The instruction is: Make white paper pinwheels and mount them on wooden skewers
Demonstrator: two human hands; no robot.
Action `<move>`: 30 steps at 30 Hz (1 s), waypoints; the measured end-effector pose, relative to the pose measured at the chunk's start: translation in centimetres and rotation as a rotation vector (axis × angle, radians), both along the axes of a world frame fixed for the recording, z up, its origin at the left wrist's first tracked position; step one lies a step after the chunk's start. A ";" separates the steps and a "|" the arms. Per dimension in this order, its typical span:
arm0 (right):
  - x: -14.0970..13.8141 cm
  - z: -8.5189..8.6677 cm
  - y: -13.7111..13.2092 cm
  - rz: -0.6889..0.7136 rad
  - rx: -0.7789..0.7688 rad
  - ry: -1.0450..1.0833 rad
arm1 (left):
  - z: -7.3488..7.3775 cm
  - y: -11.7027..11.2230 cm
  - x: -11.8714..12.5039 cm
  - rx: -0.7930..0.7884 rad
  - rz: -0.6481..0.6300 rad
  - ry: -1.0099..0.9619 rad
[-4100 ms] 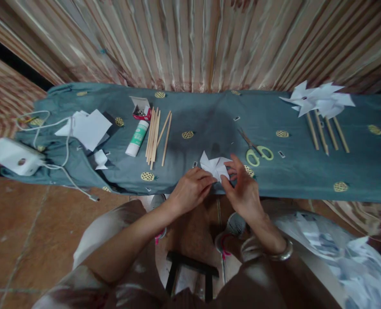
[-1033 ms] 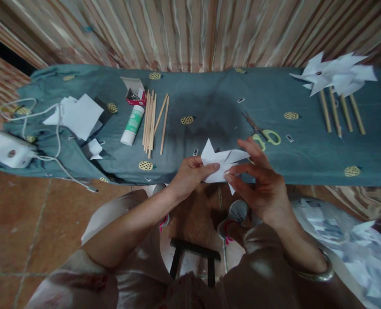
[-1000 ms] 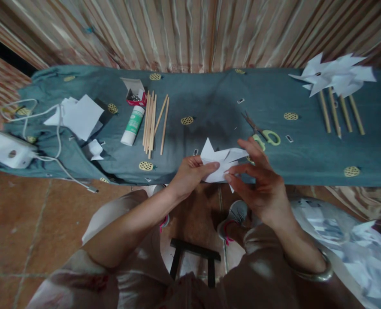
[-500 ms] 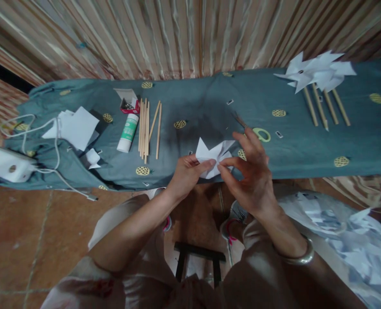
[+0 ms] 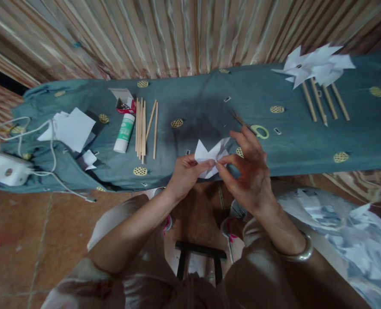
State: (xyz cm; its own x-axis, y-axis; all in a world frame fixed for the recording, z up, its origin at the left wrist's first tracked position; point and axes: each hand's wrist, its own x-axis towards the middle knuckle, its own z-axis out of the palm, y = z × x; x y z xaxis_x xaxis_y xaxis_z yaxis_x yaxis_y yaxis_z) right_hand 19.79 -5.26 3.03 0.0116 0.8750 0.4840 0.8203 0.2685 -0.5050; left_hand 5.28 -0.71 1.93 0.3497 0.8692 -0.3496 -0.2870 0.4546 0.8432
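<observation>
Over the bench's near edge, a white paper pinwheel (image 5: 206, 151) with pointed, folded blades is held between both hands. My left hand (image 5: 185, 174) grips its left side, thumb lying across the paper near the centre. My right hand (image 5: 250, 174) pinches thumb and forefinger together at the pinwheel's centre, its other fingers raised; whether something tiny sits in that pinch I cannot make out. Just beyond the right hand lie scissors (image 5: 259, 131) with pale green handles. To the left are several wooden sticks (image 5: 140, 128), a glue stick (image 5: 125, 133) and an open small red box (image 5: 126, 105) of metal bits.
Finished-looking pinwheels on sticks (image 5: 319, 68) lie at the back right. White paper squares (image 5: 76, 128) and a white power strip (image 5: 7, 167) with cables are on the left. A clear bag of white paper pieces (image 5: 364, 244) stands low on the right. Behind hangs a striped curtain (image 5: 177, 34).
The view has shifted slightly, so things on the bench sit a little further left. Both hands keep nearly the same hold on the pinwheel.
</observation>
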 end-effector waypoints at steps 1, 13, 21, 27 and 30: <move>0.0 0.0 0.0 0.003 0.003 -0.002 | 0.0 0.0 0.0 0.001 -0.001 -0.005; -0.1 0.0 0.0 0.007 -0.002 0.021 | -0.5 -0.1 0.0 0.021 0.026 0.020; -0.3 0.3 -0.2 0.008 0.008 -0.016 | -0.5 0.1 0.1 0.012 0.021 0.005; 0.5 1.6 -0.3 -0.057 0.028 0.164 | -0.2 0.6 -0.1 -0.093 -0.023 -0.052; 1.3 1.6 -0.1 -0.146 -0.018 0.395 | 0.4 0.9 -0.3 -0.123 -0.047 -0.094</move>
State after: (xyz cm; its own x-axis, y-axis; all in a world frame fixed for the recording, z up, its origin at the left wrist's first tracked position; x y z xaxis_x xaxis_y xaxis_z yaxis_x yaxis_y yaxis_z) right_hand 21.11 -5.34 4.63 0.3176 0.8588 0.4019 0.5913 0.1520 -0.7920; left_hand 4.95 0.21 2.31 0.4252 0.8039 -0.4159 -0.3380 0.5672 0.7510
